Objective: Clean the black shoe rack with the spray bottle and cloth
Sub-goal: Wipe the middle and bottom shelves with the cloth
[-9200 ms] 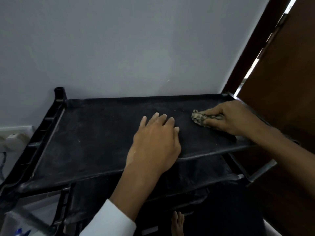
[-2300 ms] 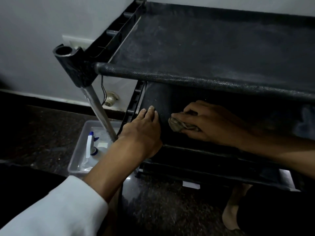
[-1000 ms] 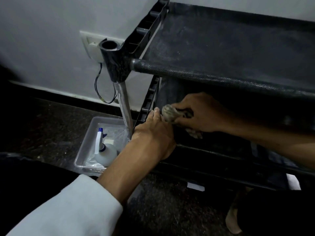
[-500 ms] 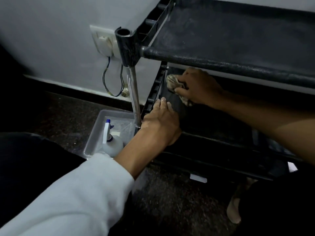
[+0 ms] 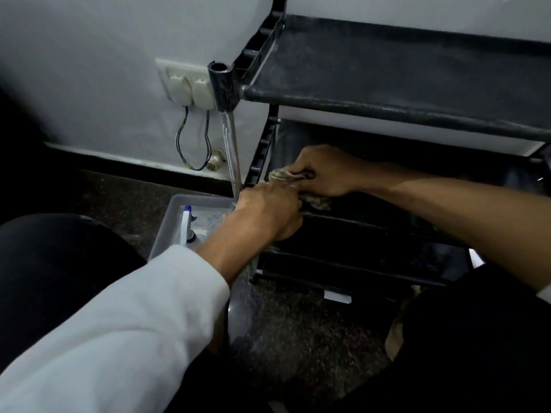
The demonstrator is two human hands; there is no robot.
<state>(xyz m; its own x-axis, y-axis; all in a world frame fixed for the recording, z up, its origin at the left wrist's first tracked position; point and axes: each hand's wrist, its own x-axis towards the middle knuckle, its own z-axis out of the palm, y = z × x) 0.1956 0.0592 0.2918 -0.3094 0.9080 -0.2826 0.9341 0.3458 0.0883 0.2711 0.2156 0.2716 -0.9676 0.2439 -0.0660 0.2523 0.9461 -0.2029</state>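
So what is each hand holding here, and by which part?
The right hand grips a crumpled mottled beige cloth round its bunched middle. The left hand rests on a lower shelf edge of the black shoe rack; its grip cannot be told.

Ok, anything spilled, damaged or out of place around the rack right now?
No spill or damage shows. Two oddities: dark wires dangle in a loose loop below the wall plugs, left of the shoe rack, and its top shelf looks streaked with grey dust.

One left hand (image 5: 268, 214) and one right hand (image 5: 325, 171), one cloth (image 5: 281, 175), one black shoe rack (image 5: 387, 108), one spray bottle (image 5: 187, 223), one clear tub (image 5: 168, 228), two wall plugs (image 5: 178, 86) (image 5: 202, 91).
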